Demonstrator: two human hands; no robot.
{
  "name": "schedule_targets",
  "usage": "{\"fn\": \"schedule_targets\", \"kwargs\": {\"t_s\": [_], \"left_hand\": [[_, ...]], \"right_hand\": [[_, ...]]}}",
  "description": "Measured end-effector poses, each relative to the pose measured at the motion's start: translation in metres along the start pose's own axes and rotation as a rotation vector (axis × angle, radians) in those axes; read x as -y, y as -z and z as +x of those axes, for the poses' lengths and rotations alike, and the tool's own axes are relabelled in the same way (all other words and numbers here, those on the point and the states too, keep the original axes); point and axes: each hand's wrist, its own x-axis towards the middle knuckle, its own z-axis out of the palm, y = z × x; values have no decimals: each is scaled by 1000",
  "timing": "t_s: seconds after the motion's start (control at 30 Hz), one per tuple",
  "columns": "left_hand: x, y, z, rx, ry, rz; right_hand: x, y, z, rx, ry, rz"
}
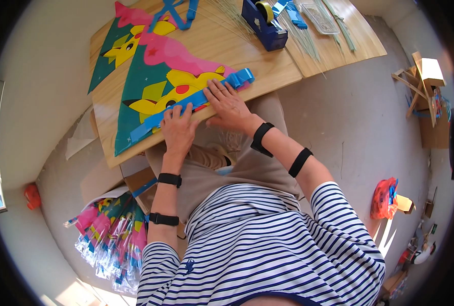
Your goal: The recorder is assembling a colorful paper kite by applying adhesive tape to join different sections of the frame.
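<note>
Under the left hand [178,131] and right hand [230,106], a blue ribbon [198,98] slants across a printed sheet [144,76].
Its long axis climbs rightward, away from the body; the right hand is nearer its looped end [243,77]. Both press with fingers extended, unclenched. Beyond, a tape dispenser [263,26] stands on the surface [273,69]; pale floor [334,117] shows at right.

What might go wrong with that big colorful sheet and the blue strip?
Maybe a couple of things. The blue strip lies slanted across the colorful sheet, with the left hand and right hand on it. If either hand slides, the strip might end up crooked or the sheet could wrinkle. Also, the sheet lies close to the near edge of the table, so a bump might push part of it over.
</note>
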Motion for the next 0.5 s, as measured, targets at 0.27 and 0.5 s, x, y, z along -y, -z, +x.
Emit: {"fn": "schedule_targets", "kwargs": {"t_s": [0.27, 0.5], "left_hand": [[2, -8, 1, -41, -20, -22], [5, -3, 2, -61, -25, -112]], "right_hand": [[-1, 7, 2, -18, 36, 1], [-11, 28, 1, -99, 46, -4]]}}
